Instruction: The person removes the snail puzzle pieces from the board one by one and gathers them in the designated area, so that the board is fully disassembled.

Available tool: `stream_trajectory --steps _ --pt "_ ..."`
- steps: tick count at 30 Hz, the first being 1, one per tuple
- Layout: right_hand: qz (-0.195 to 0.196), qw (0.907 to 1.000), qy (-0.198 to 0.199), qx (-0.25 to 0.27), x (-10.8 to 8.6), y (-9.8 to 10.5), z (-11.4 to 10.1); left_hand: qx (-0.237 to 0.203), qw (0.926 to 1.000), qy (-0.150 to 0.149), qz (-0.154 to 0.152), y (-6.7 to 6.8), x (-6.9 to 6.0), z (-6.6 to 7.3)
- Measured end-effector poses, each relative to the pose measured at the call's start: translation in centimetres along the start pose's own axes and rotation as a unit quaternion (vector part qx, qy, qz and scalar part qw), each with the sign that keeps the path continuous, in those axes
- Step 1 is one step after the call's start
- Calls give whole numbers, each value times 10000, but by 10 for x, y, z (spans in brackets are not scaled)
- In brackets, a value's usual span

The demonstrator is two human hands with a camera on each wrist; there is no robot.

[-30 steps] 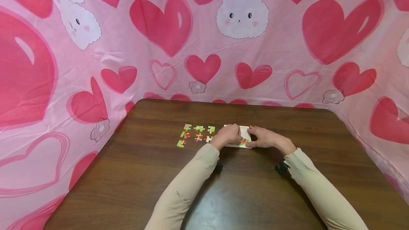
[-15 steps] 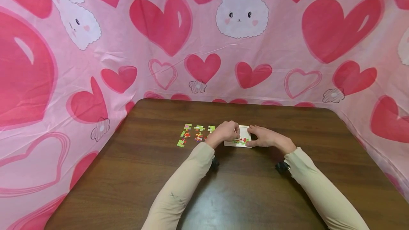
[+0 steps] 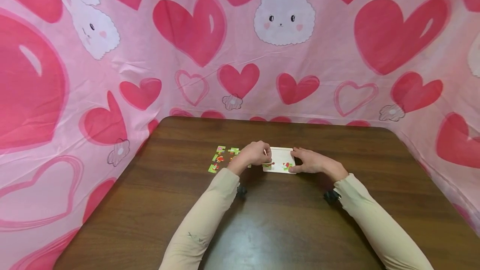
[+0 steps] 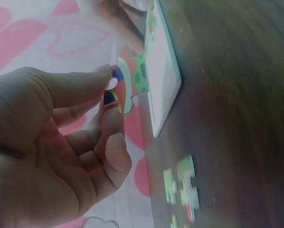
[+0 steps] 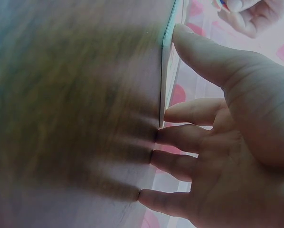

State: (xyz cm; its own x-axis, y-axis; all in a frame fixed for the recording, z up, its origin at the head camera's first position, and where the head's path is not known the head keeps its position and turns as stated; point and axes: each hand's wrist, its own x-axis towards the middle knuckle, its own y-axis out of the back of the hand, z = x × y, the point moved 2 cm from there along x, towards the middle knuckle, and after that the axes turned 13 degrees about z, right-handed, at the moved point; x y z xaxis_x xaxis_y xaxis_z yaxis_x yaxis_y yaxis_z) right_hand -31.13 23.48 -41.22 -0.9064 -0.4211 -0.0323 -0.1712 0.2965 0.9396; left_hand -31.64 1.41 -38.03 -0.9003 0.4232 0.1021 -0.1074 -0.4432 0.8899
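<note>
My left hand (image 3: 253, 154) pinches a jigsaw puzzle piece (image 4: 127, 80) between thumb and fingertips. The piece is green, red and blue, held tilted over the left part of a white puzzle tray (image 3: 280, 153). Another puzzle piece (image 3: 288, 166), green and red, lies in the tray's near right corner. My right hand (image 3: 309, 161) rests at the tray's right side, fingers spread. In the right wrist view its thumb and index finger touch the tray's edge, while the other fingertips (image 5: 146, 194) meet the table.
Several loose puzzle pieces (image 3: 220, 158) lie in rows left of the tray, some hidden behind the left hand and arm. The brown wooden table (image 3: 285, 220) has a pink heart-patterned cloth (image 3: 240, 53) hanging behind it and at its sides.
My left hand has moved left across the tray and brought the pinched puzzle piece with it, baring more of the tray's white base. The right hand has stayed in place.
</note>
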Motion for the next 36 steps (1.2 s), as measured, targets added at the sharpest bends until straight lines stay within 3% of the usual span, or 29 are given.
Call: stream_trajectory --steps 6,20,24,28,36 --pt "30 10000 -31 8 0 -1 -1 -233 9997 -36 27 10 -9 -16" --pt "-26 9997 -174 171 -1 -1 0 -480 9986 185 95 33 -28 -48" --pt "-28 9997 -161 179 -2 0 0 -468 9981 370 117 38 -35 -56" --pt "-7 9998 -132 128 -2 0 0 -334 9987 358 153 42 -40 -63" --pt "-16 9999 -98 86 -1 -1 1 -410 9986 298 -155 46 -47 -78"
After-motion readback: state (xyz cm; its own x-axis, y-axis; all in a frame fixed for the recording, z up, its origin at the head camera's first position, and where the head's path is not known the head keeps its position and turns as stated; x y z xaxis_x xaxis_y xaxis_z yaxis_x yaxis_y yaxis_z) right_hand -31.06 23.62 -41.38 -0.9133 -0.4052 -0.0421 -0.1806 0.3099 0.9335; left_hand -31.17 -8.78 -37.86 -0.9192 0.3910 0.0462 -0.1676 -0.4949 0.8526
